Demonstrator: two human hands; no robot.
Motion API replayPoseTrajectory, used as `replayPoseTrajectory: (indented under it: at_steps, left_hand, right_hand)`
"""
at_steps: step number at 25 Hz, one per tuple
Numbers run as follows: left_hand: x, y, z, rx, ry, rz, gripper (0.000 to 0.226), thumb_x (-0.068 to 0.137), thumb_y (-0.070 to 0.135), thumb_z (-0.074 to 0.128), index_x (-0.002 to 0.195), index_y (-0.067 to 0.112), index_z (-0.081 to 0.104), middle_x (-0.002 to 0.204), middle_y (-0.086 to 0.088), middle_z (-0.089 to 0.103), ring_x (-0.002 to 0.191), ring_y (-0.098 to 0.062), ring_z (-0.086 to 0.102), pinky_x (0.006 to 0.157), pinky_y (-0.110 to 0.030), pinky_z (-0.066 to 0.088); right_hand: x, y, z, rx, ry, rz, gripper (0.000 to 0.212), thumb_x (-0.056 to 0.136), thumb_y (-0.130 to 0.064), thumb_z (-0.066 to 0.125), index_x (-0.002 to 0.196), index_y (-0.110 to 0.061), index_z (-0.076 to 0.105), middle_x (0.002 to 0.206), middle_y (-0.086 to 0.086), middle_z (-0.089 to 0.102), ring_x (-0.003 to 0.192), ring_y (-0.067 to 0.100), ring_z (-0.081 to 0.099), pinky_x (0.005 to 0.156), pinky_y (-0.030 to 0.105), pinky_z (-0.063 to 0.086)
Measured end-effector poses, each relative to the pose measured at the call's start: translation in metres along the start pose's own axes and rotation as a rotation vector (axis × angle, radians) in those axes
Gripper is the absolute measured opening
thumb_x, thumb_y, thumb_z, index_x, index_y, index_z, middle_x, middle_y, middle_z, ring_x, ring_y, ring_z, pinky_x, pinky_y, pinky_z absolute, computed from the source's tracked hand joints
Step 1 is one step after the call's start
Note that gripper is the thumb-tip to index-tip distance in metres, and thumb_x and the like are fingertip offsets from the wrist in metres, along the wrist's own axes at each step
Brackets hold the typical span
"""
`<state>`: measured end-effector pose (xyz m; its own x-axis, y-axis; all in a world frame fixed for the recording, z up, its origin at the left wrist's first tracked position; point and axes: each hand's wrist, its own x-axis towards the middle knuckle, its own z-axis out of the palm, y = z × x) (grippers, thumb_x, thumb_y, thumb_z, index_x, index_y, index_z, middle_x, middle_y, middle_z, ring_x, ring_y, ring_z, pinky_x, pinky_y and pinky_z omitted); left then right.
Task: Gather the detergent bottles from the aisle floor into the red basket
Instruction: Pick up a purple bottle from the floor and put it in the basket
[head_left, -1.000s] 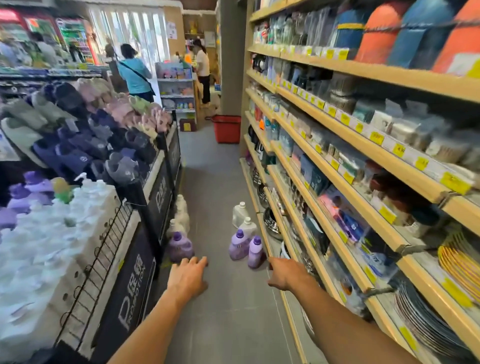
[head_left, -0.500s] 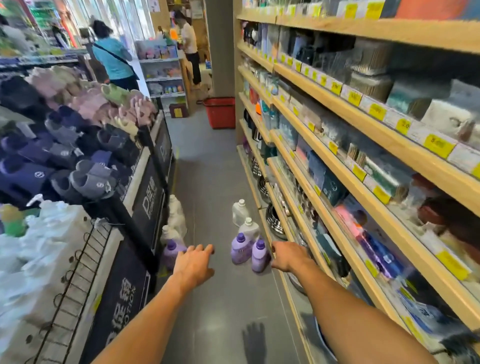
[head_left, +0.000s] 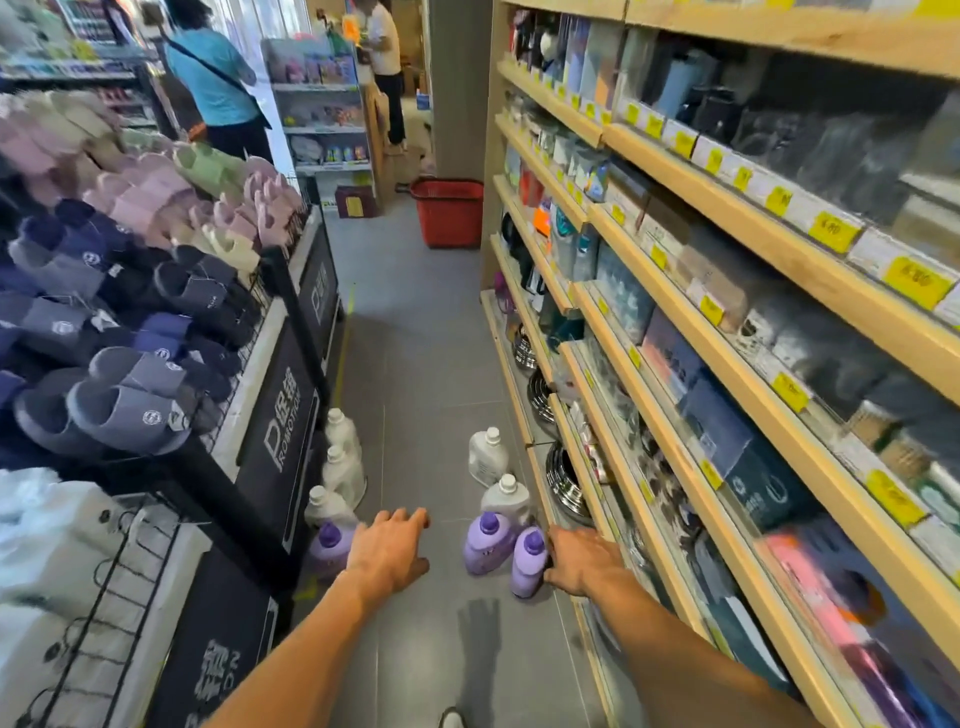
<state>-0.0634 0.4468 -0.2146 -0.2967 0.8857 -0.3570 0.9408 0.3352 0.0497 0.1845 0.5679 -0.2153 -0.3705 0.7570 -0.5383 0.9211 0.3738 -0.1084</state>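
Observation:
Detergent bottles stand on the grey aisle floor in two groups. On the right are two purple bottles (head_left: 488, 543) (head_left: 528, 561) and two white ones (head_left: 487, 455) (head_left: 506, 501). On the left, by the display base, stand three white bottles (head_left: 343, 431) and a purple one (head_left: 328, 550). My right hand (head_left: 582, 561) reaches down just right of the nearest purple bottle, fingers by its side; contact is unclear. My left hand (head_left: 389, 551) hovers between the groups, fingers spread, holding nothing. The red basket (head_left: 449, 213) sits far down the aisle by the pillar.
Wooden shelves (head_left: 675, 322) full of goods line the right side. A slipper display rack (head_left: 156, 291) with black panels lines the left. Two people (head_left: 213, 83) stand at the far end near a small shelf unit. A shoe tip (head_left: 451, 719) shows at the bottom edge.
I have moved forward along the aisle. Both hands have come closer to the bottles, the right one now beside the nearest purple bottle.

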Motion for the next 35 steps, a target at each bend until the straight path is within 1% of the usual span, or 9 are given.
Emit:
replayPoseTrajectory:
  at_steps: [3, 7, 12, 18, 22, 25, 27, 31, 35]
  left_hand:
    - [0.053, -0.023, -0.011, -0.030, -0.009, -0.006, 0.057, 0.088, 0.047, 0.063, 0.139, 0.031, 0.041, 0.138, -0.002, 0.054, 0.129, -0.028, 0.050, 0.103, -0.044, 0.041]
    - [0.104, -0.025, 0.001, -0.064, -0.091, 0.012, 0.059, 0.087, 0.048, 0.063, 0.140, 0.032, 0.041, 0.142, 0.000, 0.054, 0.129, -0.028, 0.050, 0.103, -0.042, 0.042]
    - [0.184, -0.024, 0.014, -0.099, -0.180, 0.015, 0.061, 0.088, 0.049, 0.064, 0.141, 0.031, 0.040, 0.144, -0.001, 0.051, 0.130, -0.030, 0.049, 0.105, -0.043, 0.041]
    - [0.272, -0.030, 0.029, -0.115, -0.295, -0.071, 0.060, 0.088, 0.049, 0.065, 0.139, 0.029, 0.042, 0.141, -0.004, 0.053, 0.127, -0.031, 0.052, 0.103, -0.043, 0.044]
    - [0.323, -0.029, 0.069, -0.177, -0.335, -0.131, 0.061, 0.090, 0.048, 0.064, 0.142, 0.030, 0.039, 0.140, -0.003, 0.052, 0.128, -0.031, 0.049, 0.103, -0.042, 0.041]
    - [0.362, -0.024, 0.141, -0.268, -0.377, -0.162, 0.064, 0.089, 0.047, 0.064, 0.145, 0.030, 0.037, 0.138, -0.002, 0.052, 0.127, -0.031, 0.049, 0.101, -0.044, 0.040]
    - [0.386, -0.020, 0.206, -0.340, -0.429, -0.174, 0.066, 0.087, 0.047, 0.067, 0.144, 0.029, 0.039, 0.136, -0.003, 0.052, 0.127, -0.032, 0.049, 0.099, -0.045, 0.042]
    - [0.451, -0.023, 0.353, -0.368, -0.459, -0.172, 0.077, 0.080, 0.049, 0.074, 0.146, 0.028, 0.040, 0.135, -0.003, 0.050, 0.124, -0.030, 0.050, 0.096, -0.044, 0.044]
    - [0.515, -0.020, 0.494, -0.358, -0.423, -0.125, 0.095, 0.076, 0.051, 0.079, 0.153, 0.020, 0.033, 0.145, -0.008, 0.043, 0.125, -0.033, 0.050, 0.094, -0.048, 0.046]
  right_hand:
    - [0.047, -0.015, -0.013, 0.030, -0.014, -0.001, 0.050, 0.076, -0.044, 0.073, 0.119, -0.028, 0.052, 0.121, 0.006, 0.065, 0.119, 0.032, 0.059, 0.095, 0.040, 0.049]
    - [0.092, -0.014, -0.025, 0.058, 0.006, 0.013, 0.051, 0.083, -0.047, 0.068, 0.127, -0.028, 0.053, 0.131, 0.004, 0.062, 0.124, 0.031, 0.056, 0.099, 0.040, 0.047]
    - [0.184, -0.005, -0.028, 0.049, -0.092, 0.021, 0.060, 0.080, -0.050, 0.067, 0.134, -0.029, 0.052, 0.134, 0.009, 0.062, 0.125, 0.032, 0.056, 0.100, 0.040, 0.048]
    - [0.289, -0.009, -0.025, 0.089, -0.161, -0.052, 0.041, 0.095, -0.035, 0.062, 0.134, -0.024, 0.055, 0.135, 0.010, 0.060, 0.128, 0.032, 0.054, 0.101, 0.038, 0.046]
    - [0.355, -0.007, 0.012, 0.248, -0.236, 0.006, 0.048, 0.089, -0.035, 0.063, 0.133, -0.018, 0.054, 0.129, 0.015, 0.058, 0.125, 0.037, 0.054, 0.098, 0.043, 0.051]
    - [0.420, 0.004, 0.077, 0.408, -0.354, 0.100, 0.073, 0.080, -0.050, 0.055, 0.140, -0.009, 0.050, 0.141, 0.026, 0.049, 0.132, 0.044, 0.049, 0.107, 0.054, 0.047]
    - [0.467, 0.013, 0.126, 0.382, -0.390, 0.057, 0.065, 0.080, -0.048, 0.059, 0.136, -0.016, 0.054, 0.139, 0.026, 0.048, 0.128, 0.045, 0.051, 0.106, 0.055, 0.047]
    - [0.589, 0.024, 0.225, 0.291, -0.354, 0.018, 0.065, 0.081, -0.013, 0.080, 0.140, -0.004, 0.055, 0.133, 0.025, 0.056, 0.121, 0.040, 0.057, 0.101, 0.042, 0.044]
    - [0.687, 0.037, 0.314, 0.158, -0.339, -0.111, 0.080, 0.082, -0.011, 0.077, 0.154, -0.012, 0.040, 0.149, 0.020, 0.049, 0.129, 0.038, 0.054, 0.102, 0.042, 0.045]
